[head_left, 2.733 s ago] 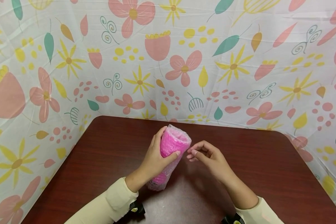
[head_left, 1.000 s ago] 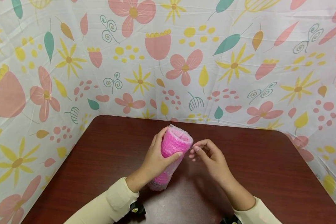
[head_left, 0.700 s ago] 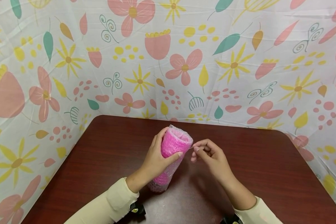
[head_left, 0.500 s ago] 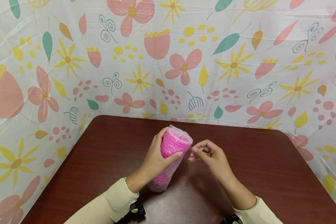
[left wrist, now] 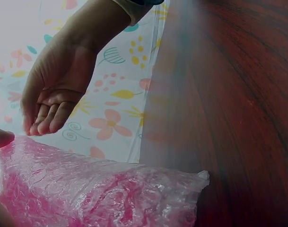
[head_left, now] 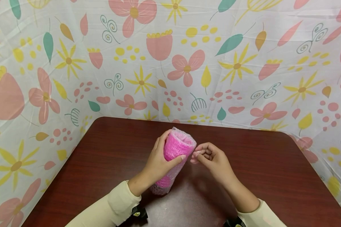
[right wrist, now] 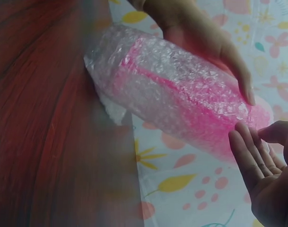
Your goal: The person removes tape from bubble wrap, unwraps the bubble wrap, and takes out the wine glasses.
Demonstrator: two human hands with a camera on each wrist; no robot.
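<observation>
Bubble wrap (right wrist: 148, 61) covers a pink roll (head_left: 177, 148) above the middle of the table (head_left: 253, 164), its hollow-looking end raised toward the far right and its other end low at the near left; whether that low end rests on the wood, I cannot tell. The roll looks light and fairly soft, likely to give a little under a squeeze, and the shiny plastic may slip. Its broad middle seems the safest hold, since the loose wrap at the ends could crumple. What lies inside is hidden.

The left hand (head_left: 157, 157) grips the upper part from the left, thumb across the near face. The right hand (head_left: 213, 159) is at the right of the raised end, fingers partly bent and thumb close to the fingertips; whether they pinch an edge of the wrap is unclear.

The left palm blocks the roll's left side. Pale sleeves (head_left: 110, 203) and dark wrist devices (head_left: 140, 212) sit at the near edge; flowered cloth (head_left: 187, 94) hangs beyond the table.
</observation>
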